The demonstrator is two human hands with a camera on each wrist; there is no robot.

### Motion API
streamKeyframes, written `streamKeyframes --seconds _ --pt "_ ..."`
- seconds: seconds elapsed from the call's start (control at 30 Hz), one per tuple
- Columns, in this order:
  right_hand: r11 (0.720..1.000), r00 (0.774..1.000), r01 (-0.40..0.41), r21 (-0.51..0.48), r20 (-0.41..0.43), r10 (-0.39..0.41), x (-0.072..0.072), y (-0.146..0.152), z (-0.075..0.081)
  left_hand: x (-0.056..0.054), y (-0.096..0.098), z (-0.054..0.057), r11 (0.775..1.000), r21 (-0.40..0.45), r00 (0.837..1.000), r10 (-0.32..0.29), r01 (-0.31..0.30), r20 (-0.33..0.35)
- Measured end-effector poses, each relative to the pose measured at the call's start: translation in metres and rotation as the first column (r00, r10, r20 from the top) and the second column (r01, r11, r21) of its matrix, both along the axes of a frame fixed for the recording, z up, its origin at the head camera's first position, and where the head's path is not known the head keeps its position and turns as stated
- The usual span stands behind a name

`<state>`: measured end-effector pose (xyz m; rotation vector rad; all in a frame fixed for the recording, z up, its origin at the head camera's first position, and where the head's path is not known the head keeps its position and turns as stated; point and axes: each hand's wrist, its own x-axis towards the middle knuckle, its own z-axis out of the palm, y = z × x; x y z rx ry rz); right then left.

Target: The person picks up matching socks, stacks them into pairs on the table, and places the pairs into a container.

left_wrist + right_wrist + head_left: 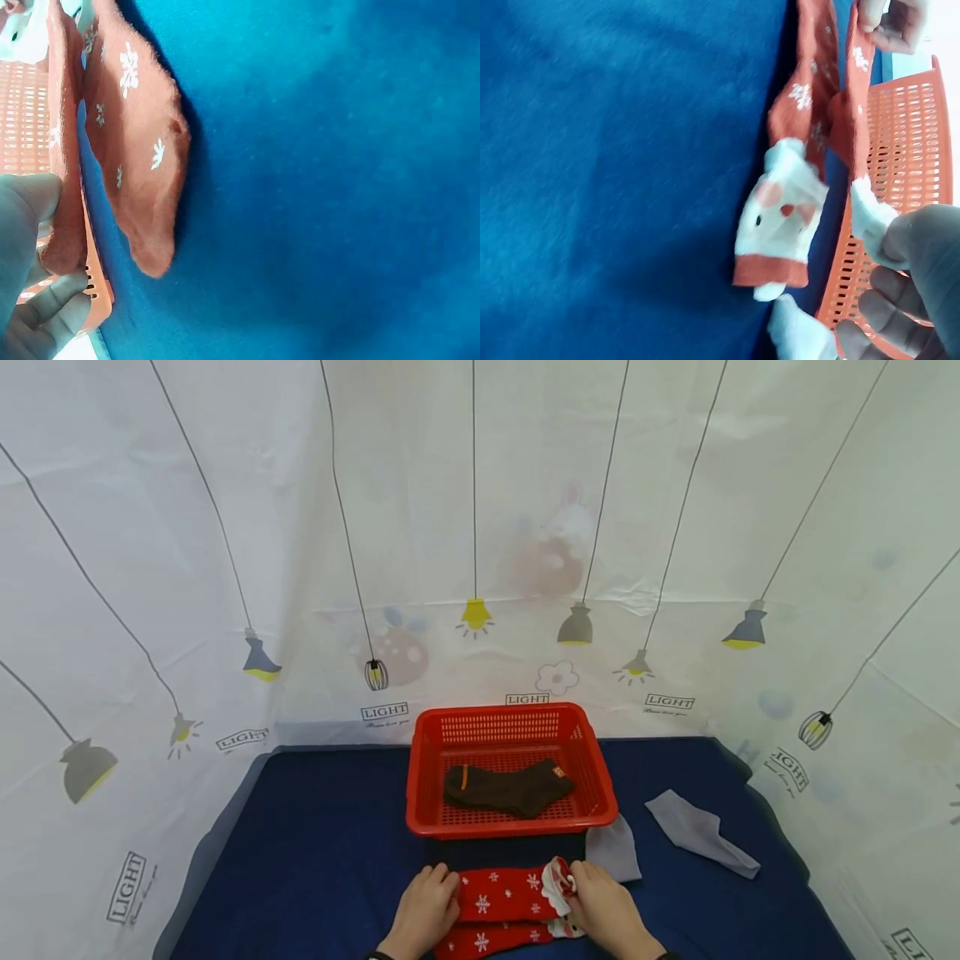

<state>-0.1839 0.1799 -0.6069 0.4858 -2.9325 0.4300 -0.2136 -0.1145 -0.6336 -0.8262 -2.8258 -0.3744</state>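
Note:
A red sock point(495, 894) with white snowflakes is stretched sideways between both hands, raised off the table in the wrist views. My left hand point(427, 906) pinches its toe end between thumb and fingers. At the other end, my right hand point(606, 906) pinches the white cuff, which is bunched up. The matching sock point(780, 217) lies flat on the blue cloth just below, its cuff showing a white face with pink cheeks. In the left wrist view that lower sock's red toe point(150, 225) points away from the cuff.
Behind the hands stands a red plastic basket point(512, 832) with dark brown socks point(510, 787) inside. One grey sock point(615, 850) lies partly behind the basket's front right corner. Another grey sock point(701, 832) lies farther right on the blue cloth point(315, 843). A printed white curtain point(420, 527) surrounds the table.

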Motion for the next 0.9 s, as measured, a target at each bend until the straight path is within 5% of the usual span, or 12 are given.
streamKeyframes --seconds 0.27,0.53,0.9 --pt "0.999 0.998 0.032 0.02 0.062 -0.033 0.0 0.013 -0.005 0.006 -0.002 -0.002 1.0 -0.009 1.0 -0.004 0.004 0.01" --pt "0.99 0.997 0.067 0.128 0.014 -0.069 0.0 0.03 -0.016 0.01 -0.004 -0.009 1.0 -0.015 0.999 0.015 -0.015 0.04" --pt "0.993 0.999 0.015 0.118 -0.035 -0.011 -0.003 0.026 -0.017 0.013 -0.009 -0.005 0.999 -0.027 0.996 0.039 -0.037 0.086"
